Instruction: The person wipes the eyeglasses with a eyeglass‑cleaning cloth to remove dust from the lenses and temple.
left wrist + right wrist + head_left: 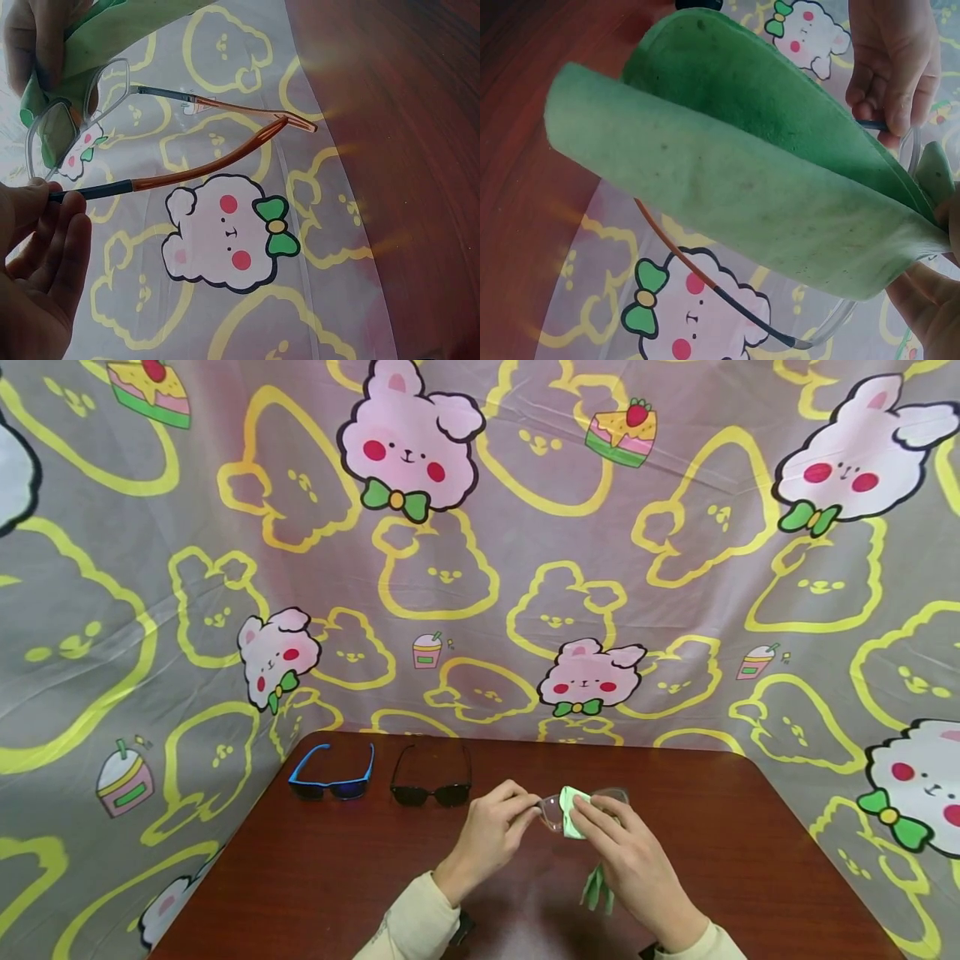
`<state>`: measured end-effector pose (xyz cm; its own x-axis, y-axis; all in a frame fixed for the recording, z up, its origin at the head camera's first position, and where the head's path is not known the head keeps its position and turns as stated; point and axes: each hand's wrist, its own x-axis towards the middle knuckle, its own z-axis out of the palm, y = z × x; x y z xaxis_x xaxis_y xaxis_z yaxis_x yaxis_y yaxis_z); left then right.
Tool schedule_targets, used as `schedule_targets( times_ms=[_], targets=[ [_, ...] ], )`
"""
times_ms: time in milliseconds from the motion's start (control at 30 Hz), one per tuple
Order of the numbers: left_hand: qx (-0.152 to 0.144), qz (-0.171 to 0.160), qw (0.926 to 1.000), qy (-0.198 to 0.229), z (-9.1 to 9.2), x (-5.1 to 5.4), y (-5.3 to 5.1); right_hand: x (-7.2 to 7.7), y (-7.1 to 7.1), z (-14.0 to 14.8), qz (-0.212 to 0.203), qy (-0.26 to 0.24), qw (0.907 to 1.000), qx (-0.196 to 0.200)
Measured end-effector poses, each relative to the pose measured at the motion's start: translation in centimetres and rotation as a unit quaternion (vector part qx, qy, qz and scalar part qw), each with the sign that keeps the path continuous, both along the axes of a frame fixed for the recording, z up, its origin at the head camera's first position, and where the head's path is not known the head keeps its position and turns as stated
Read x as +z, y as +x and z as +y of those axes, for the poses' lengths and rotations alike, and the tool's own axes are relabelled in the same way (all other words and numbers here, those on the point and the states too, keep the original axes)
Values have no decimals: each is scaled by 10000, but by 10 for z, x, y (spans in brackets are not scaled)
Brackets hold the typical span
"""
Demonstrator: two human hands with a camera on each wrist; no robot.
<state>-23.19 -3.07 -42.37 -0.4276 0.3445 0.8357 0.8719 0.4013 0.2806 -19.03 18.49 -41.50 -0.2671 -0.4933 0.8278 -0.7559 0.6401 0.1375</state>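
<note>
My left hand pinches a pair of clear-rimmed eyeglasses between thumb and fingers, at the dark front part of one temple. Both temples are unfolded, with orange-brown ends. A light green cloth is bunched over the front of the glasses near the bridge, and its loose part hangs below. My right hand grips the cloth against a lens, fingers in front. Cloth and fingers hide part of the lenses. The glasses are held up above the table.
Blue-framed sunglasses and black sunglasses lie with temples unfolded toward the back left of the brown table. A curtain printed with cartoon rabbits stands behind the table and along its sides.
</note>
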Motion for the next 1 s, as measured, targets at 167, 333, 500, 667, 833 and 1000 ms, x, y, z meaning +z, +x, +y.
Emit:
schedule_targets(
  times_ms=[167, 333, 500, 667, 833, 1000],
  targets=[
    [-27, -79, 10000, -11, 0, 1, 1, 0, 0, -2, 6, -3, 10000, 40],
    [-1, 13, 10000, -34, 0, 1, 1, 0, -1, -4, 24, -7, 10000, 36],
    [21, -48, 10000, -34, 1, 0, 0, 0, 0, -6, 15, 17, 10000, 25],
    [72, -190, 9998, -51, 2, 0, 2, 0, 1, -8, 12, 53, 10000, 29],
    [90, -268, 9996, -40, 3, -1, 3, 0, 2, -10, 74, 43, 10000, 20],
    [69, -243, 9997, -63, 4, -1, 2, 1, 3, -12, 128, 9, 9999, 24]
  ],
)
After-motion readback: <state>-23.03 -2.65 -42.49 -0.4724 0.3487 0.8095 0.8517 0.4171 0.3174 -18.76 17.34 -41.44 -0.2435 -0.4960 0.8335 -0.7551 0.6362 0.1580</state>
